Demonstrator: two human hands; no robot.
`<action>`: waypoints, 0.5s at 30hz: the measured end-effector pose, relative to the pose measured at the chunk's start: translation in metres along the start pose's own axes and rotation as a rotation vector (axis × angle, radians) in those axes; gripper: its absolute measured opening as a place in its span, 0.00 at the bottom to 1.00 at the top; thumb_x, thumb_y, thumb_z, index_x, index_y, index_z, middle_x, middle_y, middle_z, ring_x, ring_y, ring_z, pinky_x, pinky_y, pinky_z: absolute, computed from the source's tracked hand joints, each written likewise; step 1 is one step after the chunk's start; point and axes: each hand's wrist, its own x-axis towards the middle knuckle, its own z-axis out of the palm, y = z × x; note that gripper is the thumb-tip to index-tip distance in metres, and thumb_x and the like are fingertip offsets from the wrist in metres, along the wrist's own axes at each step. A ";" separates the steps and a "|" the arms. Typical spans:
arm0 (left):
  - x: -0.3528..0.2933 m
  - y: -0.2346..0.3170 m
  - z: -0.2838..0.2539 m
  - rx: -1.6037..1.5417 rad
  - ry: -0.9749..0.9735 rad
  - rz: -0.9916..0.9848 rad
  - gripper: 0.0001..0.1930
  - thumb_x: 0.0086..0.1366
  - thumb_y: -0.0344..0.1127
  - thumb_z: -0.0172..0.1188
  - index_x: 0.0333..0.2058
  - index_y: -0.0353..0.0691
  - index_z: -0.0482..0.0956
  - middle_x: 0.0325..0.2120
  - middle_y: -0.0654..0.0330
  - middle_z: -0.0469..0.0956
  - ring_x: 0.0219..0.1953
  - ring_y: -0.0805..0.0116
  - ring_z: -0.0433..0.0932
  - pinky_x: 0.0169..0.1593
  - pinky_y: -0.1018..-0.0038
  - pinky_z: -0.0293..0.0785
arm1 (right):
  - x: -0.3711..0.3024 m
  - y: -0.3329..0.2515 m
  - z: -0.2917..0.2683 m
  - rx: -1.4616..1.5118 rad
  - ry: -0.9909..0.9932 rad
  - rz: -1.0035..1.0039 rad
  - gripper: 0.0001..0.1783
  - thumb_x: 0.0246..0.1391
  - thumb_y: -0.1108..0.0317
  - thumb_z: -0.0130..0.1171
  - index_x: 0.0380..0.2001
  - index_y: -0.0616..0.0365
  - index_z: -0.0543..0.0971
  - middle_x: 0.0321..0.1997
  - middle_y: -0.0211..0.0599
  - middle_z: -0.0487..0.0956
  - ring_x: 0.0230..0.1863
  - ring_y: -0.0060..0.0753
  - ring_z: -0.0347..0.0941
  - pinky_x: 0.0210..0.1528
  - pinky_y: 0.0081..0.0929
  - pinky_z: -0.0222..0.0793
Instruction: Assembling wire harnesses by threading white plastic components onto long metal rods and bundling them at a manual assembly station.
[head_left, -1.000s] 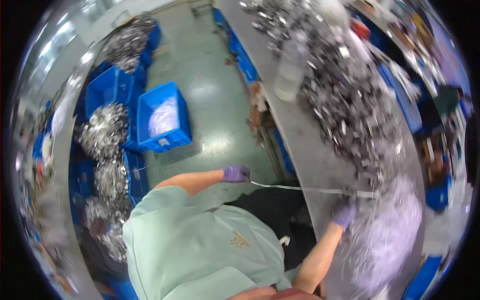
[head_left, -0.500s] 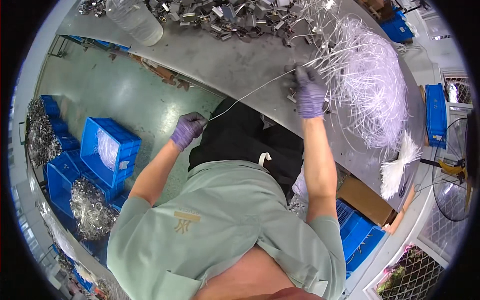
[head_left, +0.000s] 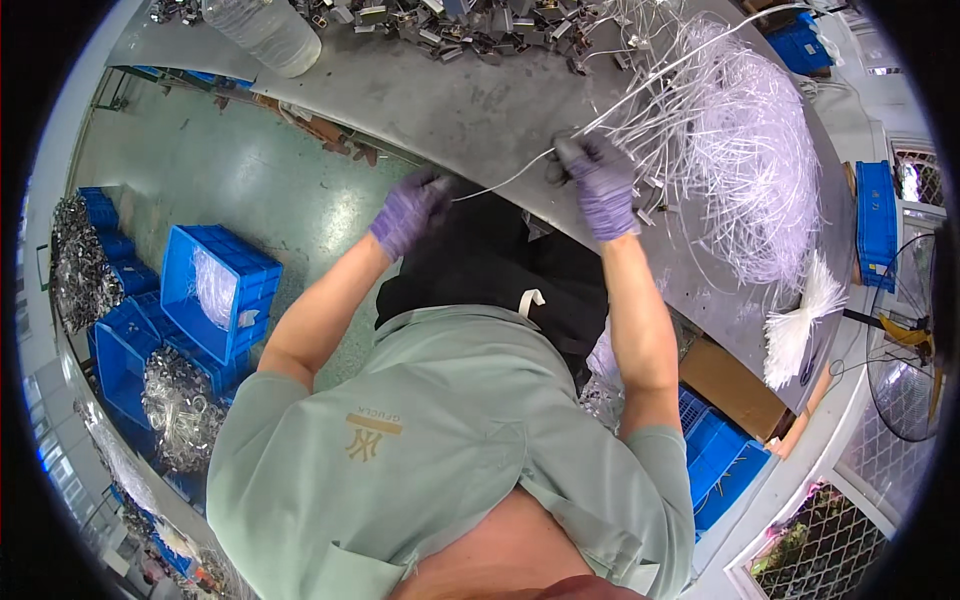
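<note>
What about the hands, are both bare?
No, the left hand and the right hand both wear purple gloves.

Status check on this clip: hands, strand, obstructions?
Left hand gripping one end of white strand. Right hand closed on it farther along. Strand bowed slightly between hands. Loose strand pile close beside right hand.

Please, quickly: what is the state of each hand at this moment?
Left hand: closed, holding a thin white strand.
Right hand: fingers closed on the same strand, farther along it.
</note>
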 end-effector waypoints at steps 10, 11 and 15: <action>0.031 0.044 0.048 -0.509 -0.272 -0.076 0.13 0.63 0.42 0.54 0.40 0.39 0.72 0.20 0.66 0.67 0.14 0.80 0.60 0.16 0.82 0.54 | -0.018 0.020 0.021 -0.189 0.127 -0.191 0.12 0.53 0.62 0.59 0.28 0.63 0.78 0.16 0.29 0.74 0.17 0.19 0.68 0.21 0.18 0.62; 0.035 0.050 0.053 -0.500 -0.300 -0.044 0.13 0.63 0.42 0.54 0.39 0.39 0.72 0.20 0.66 0.68 0.14 0.80 0.60 0.16 0.82 0.55 | -0.014 0.016 0.012 -0.179 0.112 -0.139 0.12 0.53 0.63 0.59 0.29 0.63 0.78 0.16 0.30 0.74 0.17 0.19 0.68 0.21 0.19 0.62; 0.069 0.072 0.086 -0.300 -0.159 0.079 0.15 0.62 0.45 0.55 0.39 0.39 0.73 0.22 0.65 0.70 0.15 0.79 0.63 0.17 0.81 0.59 | 0.000 0.000 -0.031 0.075 0.342 -0.059 0.11 0.52 0.66 0.59 0.34 0.63 0.76 0.22 0.34 0.75 0.19 0.21 0.68 0.22 0.20 0.62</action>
